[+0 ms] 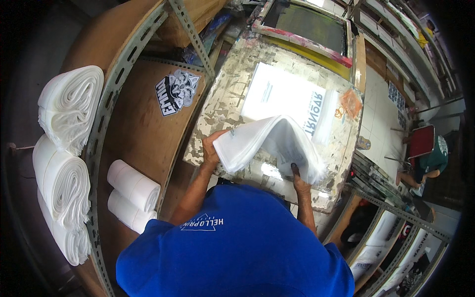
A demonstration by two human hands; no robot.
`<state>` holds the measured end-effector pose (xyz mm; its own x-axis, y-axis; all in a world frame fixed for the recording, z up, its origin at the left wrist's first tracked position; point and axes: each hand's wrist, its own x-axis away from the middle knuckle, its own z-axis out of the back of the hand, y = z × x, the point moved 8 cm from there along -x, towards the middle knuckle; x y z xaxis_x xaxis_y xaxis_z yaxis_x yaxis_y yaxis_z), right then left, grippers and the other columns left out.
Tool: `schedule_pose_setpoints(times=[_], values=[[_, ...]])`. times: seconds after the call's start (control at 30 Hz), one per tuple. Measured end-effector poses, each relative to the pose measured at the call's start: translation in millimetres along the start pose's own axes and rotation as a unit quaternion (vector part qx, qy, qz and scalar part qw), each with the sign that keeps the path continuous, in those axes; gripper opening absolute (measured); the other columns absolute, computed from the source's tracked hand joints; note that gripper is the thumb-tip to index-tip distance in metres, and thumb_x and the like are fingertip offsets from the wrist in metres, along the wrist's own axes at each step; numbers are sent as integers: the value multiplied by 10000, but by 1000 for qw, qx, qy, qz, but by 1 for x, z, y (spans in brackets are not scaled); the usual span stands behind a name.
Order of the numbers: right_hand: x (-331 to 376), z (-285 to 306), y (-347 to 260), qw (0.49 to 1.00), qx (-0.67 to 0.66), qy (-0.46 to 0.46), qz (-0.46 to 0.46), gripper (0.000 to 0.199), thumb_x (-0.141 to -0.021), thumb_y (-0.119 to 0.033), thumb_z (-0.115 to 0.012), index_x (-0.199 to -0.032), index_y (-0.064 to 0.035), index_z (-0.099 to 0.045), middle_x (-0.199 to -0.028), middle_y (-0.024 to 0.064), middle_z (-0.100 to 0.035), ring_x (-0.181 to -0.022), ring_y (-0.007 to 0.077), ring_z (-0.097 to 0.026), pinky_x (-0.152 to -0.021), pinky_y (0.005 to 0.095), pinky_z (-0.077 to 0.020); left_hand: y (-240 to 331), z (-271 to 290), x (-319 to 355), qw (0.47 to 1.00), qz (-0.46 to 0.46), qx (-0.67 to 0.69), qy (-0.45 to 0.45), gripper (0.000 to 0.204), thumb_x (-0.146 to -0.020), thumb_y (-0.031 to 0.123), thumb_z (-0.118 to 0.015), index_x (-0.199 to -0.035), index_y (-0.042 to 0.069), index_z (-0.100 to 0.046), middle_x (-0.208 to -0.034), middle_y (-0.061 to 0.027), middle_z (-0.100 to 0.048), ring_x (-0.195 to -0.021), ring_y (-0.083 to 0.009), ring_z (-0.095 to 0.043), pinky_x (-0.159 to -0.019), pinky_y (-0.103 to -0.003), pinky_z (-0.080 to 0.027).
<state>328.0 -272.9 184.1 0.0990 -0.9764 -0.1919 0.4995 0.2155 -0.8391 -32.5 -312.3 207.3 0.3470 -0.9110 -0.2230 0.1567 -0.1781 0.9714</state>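
Fingers of the left hand [212,148] were curled round the left edge of a thick stack of white printed plastic sheets [269,146], thumb side mostly hidden under the pile, so how tightly they pinched couldn't be told. The right hand [298,180] was tucked under the stack's lower right corner — only a dark fingertip and the knuckles were seen, fingers apparently pressed together against the underside. The stack was held sagging in the air just above a worn, paint-flecked printing table [222,106], where a single white printed sheet [284,99] already lay flat in the middle. A wood-framed screen with a dark mesh [307,22] was tilted up at the far end of the table.

For this step to be done well, the pile probably had to be supported from below at both ends so the slippery sheets weren't fanned out or dropped — and kept clear of the flat sheet's print in case the ink was wet. Rolls of white plastic material [132,185] and folded white bundles [69,109] sat on the wooden shelf [141,128] to the left, well apart from the hands.
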Motion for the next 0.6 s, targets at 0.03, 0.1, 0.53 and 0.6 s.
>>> schedule_pose_setpoints(times=[0.03, 0.1, 0.53, 0.6], values=[[-6, 7, -6, 997, -68, 33, -4, 397, -822, -119, -762, -1157, 48, -629, -1110, 212, -678, -989, 297, -663, -891, 393, -503, 3, 0, -8, 999, 22, -31, 2, 271, -877, 63, -631, -1112, -58, -689, -937, -115, -742, -857, -163, -703, -780, -296, -560], [-32, 24, -34, 993, -109, 23, -33, 418, -795, -23, -758, -1165, 82, -597, -1054, 190, -689, -955, 241, -656, -858, 356, -511, 7, 4, -28, 994, 65, -92, 13, 270, -857, 68, -640, -1083, -69, -696, -868, -100, -747, -815, -164, -709, -748, -286, -558], [-235, 45, 10, 965, -152, -99, -188, 323, -687, 39, -695, -1008, 69, -673, -872, 136, -708, -705, 205, -660, -651, 328, -523, -43, -73, -191, 954, 274, -79, -88, 392, -797, 156, -792, -1022, -137, -665, -856, -217, -718, -682, -250, -709, -611, -353, -557], [-244, 40, 22, 963, -148, -98, -202, 309, -690, 18, -697, -993, 78, -682, -855, 133, -707, -681, 211, -656, -641, 335, -522, -65, -82, -204, 949, 288, -84, -102, 396, -790, 145, -798, -1025, -142, -660, -871, -220, -718, -695, -254, -711, -612, -358, -557]])
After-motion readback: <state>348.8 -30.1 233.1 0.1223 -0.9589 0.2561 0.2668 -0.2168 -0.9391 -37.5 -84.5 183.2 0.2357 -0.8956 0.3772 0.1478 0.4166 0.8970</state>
